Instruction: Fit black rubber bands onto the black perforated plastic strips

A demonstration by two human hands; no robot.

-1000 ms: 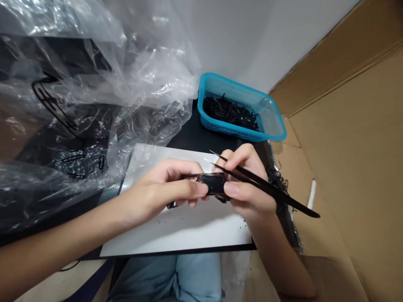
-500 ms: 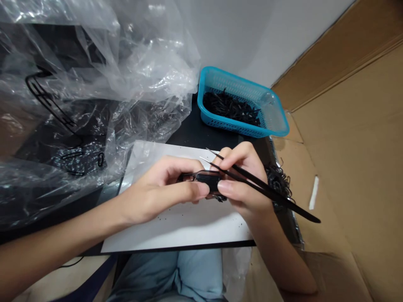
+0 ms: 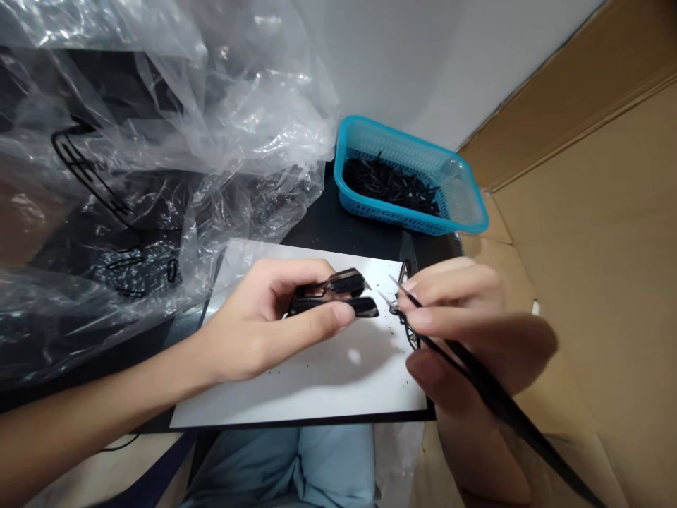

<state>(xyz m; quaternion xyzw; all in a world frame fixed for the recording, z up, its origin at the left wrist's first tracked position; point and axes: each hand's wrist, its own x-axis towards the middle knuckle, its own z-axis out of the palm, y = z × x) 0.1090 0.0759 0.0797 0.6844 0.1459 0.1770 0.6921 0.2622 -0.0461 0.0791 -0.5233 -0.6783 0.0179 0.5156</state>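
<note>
My left hand (image 3: 259, 317) is closed on a black plastic part (image 3: 349, 281), thumb below and fingers behind. Two glossy dark blocks with a gap between them stick out past the thumb; the other end is hidden in the palm. At the right, my right hand (image 3: 455, 296) is closed round black tweezers (image 3: 491, 391), whose two thin tips stand apart and point toward the part. A thin black openwork frame (image 3: 410, 335) shows at its fingertips, pinched there as far as I can see. The two hands are apart, above a white sheet (image 3: 296, 384).
A blue basket (image 3: 412, 220) of black slivers stands at the back. Crumpled clear plastic (image 3: 254, 141) covers the left side, with black looped pieces among it. Brown cardboard (image 3: 597, 247) walls the right. Small black specks dot the sheet.
My right hand has pulled away to the right with the tweezers, and a thin black frame now shows at its fingers. My left hand keeps the part, its right end now uncovered.
</note>
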